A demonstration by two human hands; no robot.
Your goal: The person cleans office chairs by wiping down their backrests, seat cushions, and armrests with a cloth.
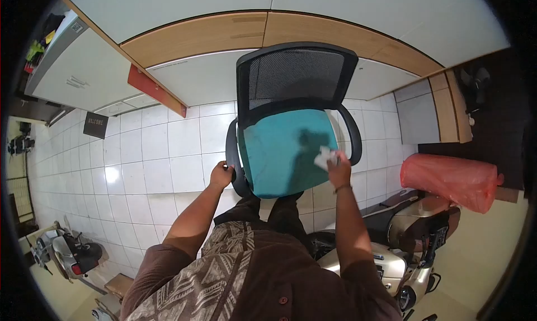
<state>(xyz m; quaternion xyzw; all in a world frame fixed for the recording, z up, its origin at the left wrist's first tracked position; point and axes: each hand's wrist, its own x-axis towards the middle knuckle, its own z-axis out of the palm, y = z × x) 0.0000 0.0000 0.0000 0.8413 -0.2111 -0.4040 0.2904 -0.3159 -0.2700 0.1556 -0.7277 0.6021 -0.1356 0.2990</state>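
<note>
An office chair with a teal seat (285, 147) and a black mesh backrest (296, 75) stands in front of me, its back away from me. At the outer side of the chair's left armrest (237, 164) is my left hand (222, 174), its fingers curled against the armrest. My right hand (339, 169) is over the right front part of the seat, closed on a crumpled white cloth or tissue (323, 157). Whether the cloth touches the seat is unclear. The right armrest (351, 136) curves just beyond this hand.
White cabinets with wooden drawers (201, 38) run behind the chair. A motorcycle (391, 265) is close on my right, with a red plastic-wrapped bundle (447, 178) beyond it. A dark mat (95, 125) lies left on the tiled floor (162, 175). Another motorcycle (72, 254) stands lower left.
</note>
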